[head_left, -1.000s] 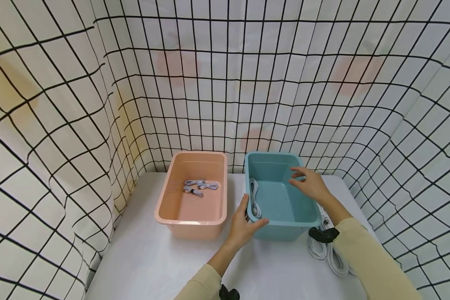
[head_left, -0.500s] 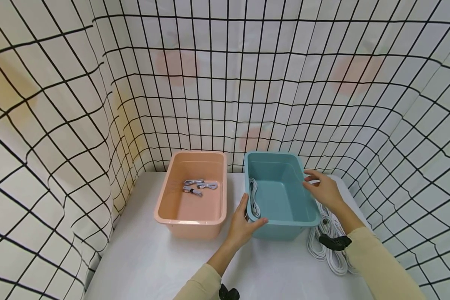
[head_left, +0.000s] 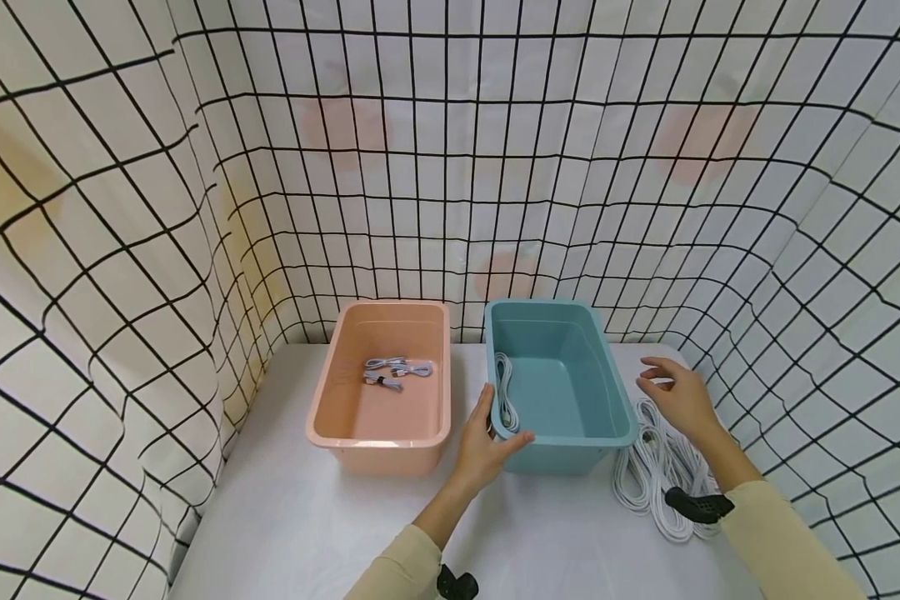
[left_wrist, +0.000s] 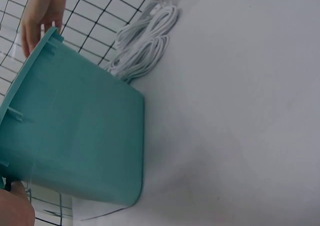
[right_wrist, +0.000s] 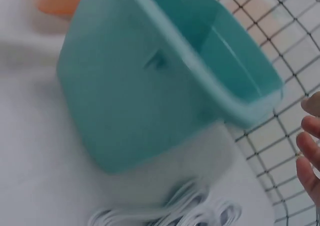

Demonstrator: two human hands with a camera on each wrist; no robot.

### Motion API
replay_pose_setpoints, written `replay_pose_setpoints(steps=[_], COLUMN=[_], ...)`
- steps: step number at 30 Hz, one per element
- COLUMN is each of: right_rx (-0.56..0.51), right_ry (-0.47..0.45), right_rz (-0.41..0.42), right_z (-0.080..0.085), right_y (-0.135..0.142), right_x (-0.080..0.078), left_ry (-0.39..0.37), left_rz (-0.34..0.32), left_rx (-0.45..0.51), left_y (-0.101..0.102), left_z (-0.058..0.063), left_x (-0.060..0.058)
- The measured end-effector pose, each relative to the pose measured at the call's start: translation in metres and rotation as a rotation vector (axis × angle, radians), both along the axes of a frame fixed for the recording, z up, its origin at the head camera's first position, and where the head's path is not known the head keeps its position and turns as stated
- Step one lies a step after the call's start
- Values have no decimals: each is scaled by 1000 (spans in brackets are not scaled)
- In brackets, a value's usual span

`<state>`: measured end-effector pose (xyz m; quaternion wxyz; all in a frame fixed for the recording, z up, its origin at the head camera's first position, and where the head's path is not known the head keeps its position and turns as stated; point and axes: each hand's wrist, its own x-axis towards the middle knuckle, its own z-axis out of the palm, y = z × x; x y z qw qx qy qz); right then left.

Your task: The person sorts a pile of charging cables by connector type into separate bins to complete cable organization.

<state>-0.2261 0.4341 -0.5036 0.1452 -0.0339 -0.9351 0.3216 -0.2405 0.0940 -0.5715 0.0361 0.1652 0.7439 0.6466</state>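
Note:
My left hand (head_left: 480, 450) rests against the near left corner of the teal bin (head_left: 570, 457), its fingers along the left side and thumb over the front rim. Inside that bin, a coiled white cable (head_left: 506, 392) lies along the left wall. To the right of the bin, my right hand (head_left: 682, 404) hovers with loosely bent fingers and nothing in them. Below it, a pile of coiled white cables (head_left: 656, 475) lies on the table; my forearm hides part of the pile. In the left wrist view, the same coils (left_wrist: 145, 40) show beyond the bin.
A peach bin (head_left: 390, 458) stands left of the teal one, with several small bundled cables (head_left: 397, 372) on its floor. Both bins stand on a white-covered table (head_left: 285, 500). Black wire mesh (head_left: 450, 179) surrounds the table at the back and sides.
My right hand has moved right, from over the inside of the teal bin, past its right rim, to above the cable pile. The left hand stays at the bin's corner.

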Motion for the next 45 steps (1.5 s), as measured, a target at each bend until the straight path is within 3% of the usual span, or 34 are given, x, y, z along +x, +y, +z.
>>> replay_pose_setpoints(steps=[13,28,35,41,45], right_rx=[-6,7,-34,72,157], right_ry=[-52,-80,-149,-273,-352], right_rz=[-75,-115,-95,-170,-216], right_z=[-47,-72,-94,-128,-141], right_y=[26,31,34,35,33], right_x=[31,43,49,64,67], left_ry=[-4,-14,-3,-6,-5], left_rz=[10,6,8,-2,-7], left_rx=[26,27,33,31,28], left_y=[-2,-5,-4,-2,-1], left_z=[0,-2,-2,-2,-3], left_x=[-1,-2,-3,-2,-2])
